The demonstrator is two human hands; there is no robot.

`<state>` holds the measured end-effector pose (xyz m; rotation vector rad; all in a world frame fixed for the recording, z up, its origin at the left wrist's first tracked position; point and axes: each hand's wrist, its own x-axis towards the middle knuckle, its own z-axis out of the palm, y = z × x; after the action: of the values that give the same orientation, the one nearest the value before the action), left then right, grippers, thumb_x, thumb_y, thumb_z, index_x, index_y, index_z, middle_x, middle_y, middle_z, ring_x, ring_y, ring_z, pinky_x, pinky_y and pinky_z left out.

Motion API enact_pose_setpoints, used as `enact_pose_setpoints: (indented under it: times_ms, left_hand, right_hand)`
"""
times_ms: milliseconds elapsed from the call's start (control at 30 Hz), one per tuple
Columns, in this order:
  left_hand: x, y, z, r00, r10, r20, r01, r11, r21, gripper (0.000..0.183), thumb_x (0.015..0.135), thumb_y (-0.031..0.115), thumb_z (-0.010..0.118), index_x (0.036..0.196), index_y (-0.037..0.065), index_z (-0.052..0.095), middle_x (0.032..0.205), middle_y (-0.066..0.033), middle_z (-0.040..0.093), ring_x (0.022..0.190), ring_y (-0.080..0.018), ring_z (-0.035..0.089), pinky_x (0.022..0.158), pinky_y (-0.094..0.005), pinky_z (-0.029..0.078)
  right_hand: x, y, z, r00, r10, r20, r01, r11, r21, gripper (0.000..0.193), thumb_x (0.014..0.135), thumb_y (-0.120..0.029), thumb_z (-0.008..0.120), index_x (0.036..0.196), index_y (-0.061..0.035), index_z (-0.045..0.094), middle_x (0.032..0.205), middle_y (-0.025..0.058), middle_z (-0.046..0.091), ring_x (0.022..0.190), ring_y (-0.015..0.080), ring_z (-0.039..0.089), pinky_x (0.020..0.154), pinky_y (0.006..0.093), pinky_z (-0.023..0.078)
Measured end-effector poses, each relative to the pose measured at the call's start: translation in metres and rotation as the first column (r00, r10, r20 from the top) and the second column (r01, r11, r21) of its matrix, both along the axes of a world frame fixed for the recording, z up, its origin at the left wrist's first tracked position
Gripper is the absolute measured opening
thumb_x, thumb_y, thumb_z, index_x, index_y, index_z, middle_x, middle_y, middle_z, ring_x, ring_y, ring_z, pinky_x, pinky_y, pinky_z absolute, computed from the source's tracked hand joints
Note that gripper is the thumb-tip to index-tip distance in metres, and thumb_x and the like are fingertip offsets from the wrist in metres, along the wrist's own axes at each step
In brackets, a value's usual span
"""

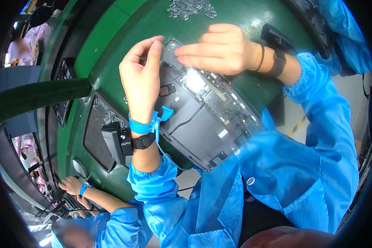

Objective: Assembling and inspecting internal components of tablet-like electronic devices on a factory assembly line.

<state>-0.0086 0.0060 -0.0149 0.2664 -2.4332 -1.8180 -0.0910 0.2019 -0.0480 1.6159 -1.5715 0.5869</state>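
An opened laptop base [190, 138], dark grey with a circuit board [219, 103] along its right side, lies tilted in front of me. Over its far corner is a small, flat grey piece [169, 54]. My left hand [140, 78] pinches this piece's left edge between thumb and fingers. From the right, my right hand [223, 49] grips its other side, index and middle fingers stretched together and the rest curled; its thumb is hidden. A blue strap [142, 126] with a cord circles my left wrist. Whether the piece touches the base is unclear.
Many small grey parts [192, 9] lie in a pile at the far side of the green table [149, 22]. A black tray [96, 142] with thin grey strips stands left. A black device [277, 36] lies right. A co-worker's hand [71, 185] is at lower left.
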Motion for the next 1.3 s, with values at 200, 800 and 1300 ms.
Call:
enact_pose_setpoints:
  times_ms: [200,800,1300]
  left_hand:
    - [0.001,-0.007,-0.016,0.999,0.042,-0.015,-0.045,0.95,-0.308,0.022,0.091,0.013,0.056,0.105,0.0,0.069,0.078,-0.0053,0.066,0.07,-0.0085,0.056,0.065,-0.025,0.046]
    - [0.0,0.009,-0.011,0.992,0.067,-0.107,-0.113,0.848,-0.518,0.019,0.089,0.008,0.058,0.103,0.002,0.069,0.092,-0.0215,0.068,0.082,-0.0337,0.068,0.073,-0.0353,0.052]
    - [-0.002,-0.004,-0.016,0.99,-0.069,-0.125,-0.017,0.814,-0.581,0.023,0.089,0.006,0.057,0.11,0.004,0.068,0.097,-0.0178,0.069,0.088,-0.0237,0.068,0.079,-0.0315,0.05]
  right_hand:
    - [0.0,-0.008,-0.004,0.998,-0.054,0.031,0.052,0.996,0.074,0.026,0.069,-0.011,0.063,0.094,-0.006,0.069,0.102,0.0051,0.069,0.058,0.0101,0.053,0.049,0.024,0.037]
    - [0.017,-0.006,0.006,0.966,-0.222,0.131,0.181,0.945,0.271,0.023,0.071,-0.012,0.064,0.093,-0.0087,0.069,0.104,0.0017,0.07,0.061,0.0094,0.058,0.05,0.0248,0.039]
    - [0.004,-0.012,0.003,0.956,-0.154,0.251,0.077,0.953,0.292,0.015,0.073,-0.015,0.062,0.087,-0.0125,0.065,0.098,-0.0039,0.069,0.061,0.0123,0.063,0.053,0.0271,0.043]
